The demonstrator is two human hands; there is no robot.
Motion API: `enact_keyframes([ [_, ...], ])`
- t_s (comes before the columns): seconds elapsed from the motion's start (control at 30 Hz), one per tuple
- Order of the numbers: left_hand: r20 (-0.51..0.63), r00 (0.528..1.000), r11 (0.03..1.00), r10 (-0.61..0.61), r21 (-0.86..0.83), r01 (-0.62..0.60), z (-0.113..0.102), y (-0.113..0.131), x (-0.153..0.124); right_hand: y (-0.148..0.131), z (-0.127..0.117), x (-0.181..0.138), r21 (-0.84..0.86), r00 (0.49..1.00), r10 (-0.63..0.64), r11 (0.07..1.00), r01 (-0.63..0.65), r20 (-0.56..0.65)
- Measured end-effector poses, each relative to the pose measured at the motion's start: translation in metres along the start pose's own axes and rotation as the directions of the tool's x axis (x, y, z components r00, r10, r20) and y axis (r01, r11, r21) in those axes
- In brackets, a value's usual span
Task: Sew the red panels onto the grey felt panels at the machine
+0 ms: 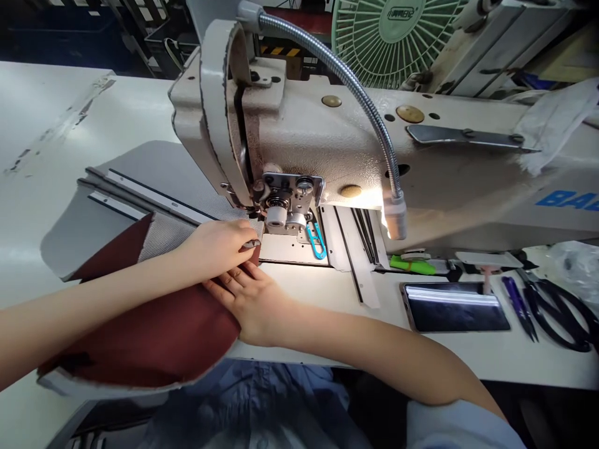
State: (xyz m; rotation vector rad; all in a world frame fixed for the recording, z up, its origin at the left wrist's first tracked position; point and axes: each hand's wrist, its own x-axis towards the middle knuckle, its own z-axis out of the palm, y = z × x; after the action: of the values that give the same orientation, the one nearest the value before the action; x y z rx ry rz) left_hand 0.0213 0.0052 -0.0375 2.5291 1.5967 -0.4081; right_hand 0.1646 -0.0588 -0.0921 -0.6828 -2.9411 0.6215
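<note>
1. Dark-red-and-grey fabric piece [163,337] laps over the front edge of the flat white bench [28,237].
2. Left hand [218,244] curls on it; whether it pinches, I cannot tell.
3. Right hand [256,307] lies on it, fingers spread.
4. Beige metal sewing machine [299,134] stands beyond.

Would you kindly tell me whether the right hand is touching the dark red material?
Touching: the head view shows the right hand with its fingers laid against the dark red material, no gap visible between them.

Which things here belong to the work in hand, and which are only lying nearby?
Seemingly in use:
- left hand
- right hand
- dark red material
- sewing machine
- lamp

Probably just lying about:
- phone
- black scissors
- purple-handled tool
- green item
</note>
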Motion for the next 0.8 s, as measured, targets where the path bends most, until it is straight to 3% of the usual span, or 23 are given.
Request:
enact_keyframes([
  [0.47,0.036,0.999,0.993,0.000,0.120,-0.005,-0.002,0.002,0.019,0.035,-0.004,0.008,-0.090,0.983,-0.048,0.995,0.033,-0.176],
  [0.67,-0.023,0.996,0.952,0.086,0.297,-0.075,-0.027,-0.002,-0.036,0.005,-0.007,-0.010,-0.247,0.983,-0.057,0.969,0.012,-0.177],
  [0.8,-0.044,0.996,0.954,0.072,0.293,-0.056,-0.019,0.001,-0.055,-0.015,-0.007,-0.028,-0.320,0.989,-0.140,0.940,0.117,-0.051],
])
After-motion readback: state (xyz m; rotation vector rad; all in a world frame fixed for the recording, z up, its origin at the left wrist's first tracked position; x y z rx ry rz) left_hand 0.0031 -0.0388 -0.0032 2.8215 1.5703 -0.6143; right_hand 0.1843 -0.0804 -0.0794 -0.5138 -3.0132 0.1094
